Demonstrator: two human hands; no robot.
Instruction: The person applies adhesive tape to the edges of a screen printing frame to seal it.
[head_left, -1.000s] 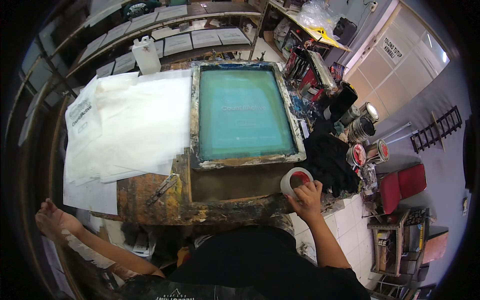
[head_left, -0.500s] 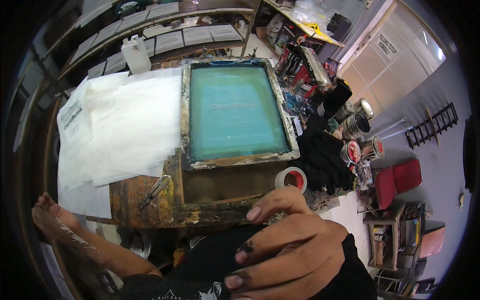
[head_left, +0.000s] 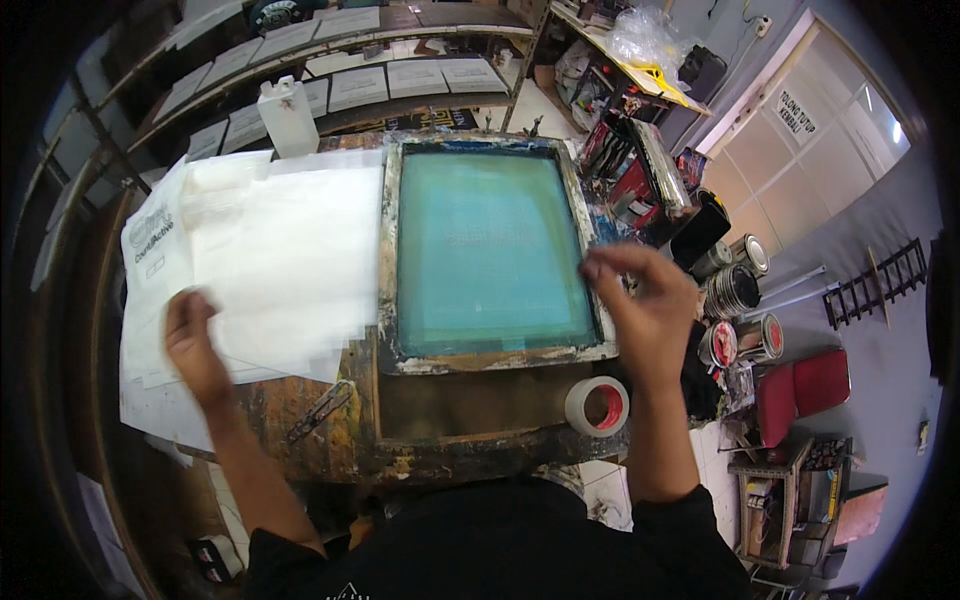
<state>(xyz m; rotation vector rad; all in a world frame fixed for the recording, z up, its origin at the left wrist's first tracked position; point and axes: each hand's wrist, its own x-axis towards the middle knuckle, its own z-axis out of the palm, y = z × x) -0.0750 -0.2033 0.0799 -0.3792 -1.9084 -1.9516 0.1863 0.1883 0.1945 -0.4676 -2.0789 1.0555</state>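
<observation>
Above a paint-stained wooden bench (head_left: 265, 398), we hold two bare hands aloft: the left hand (head_left: 197, 345), blurred and loosely curled, over a pile of white paper sheets (head_left: 290, 260) toward the bench's left edge; the right hand (head_left: 645, 310), thumb and fingers bent toward each other, over the right rail of a rectangular wooden frame with teal mesh (head_left: 495, 255). Whether either hand grips anything, or the right touches the rail, we cannot tell. The frame lies flat, running from near the bench's far edge toward its middle; by the near right corner rests a roll of whitish tape with a red core (head_left: 578, 405), apart from our fingers. Careful handling, we judge, means keeping fingertips off the mesh, touching only the wooden rails and steadying both sides evenly. We would also keep our left sleeve and fingers from dragging the sheets, whose right edge lies close against the frame.
</observation>
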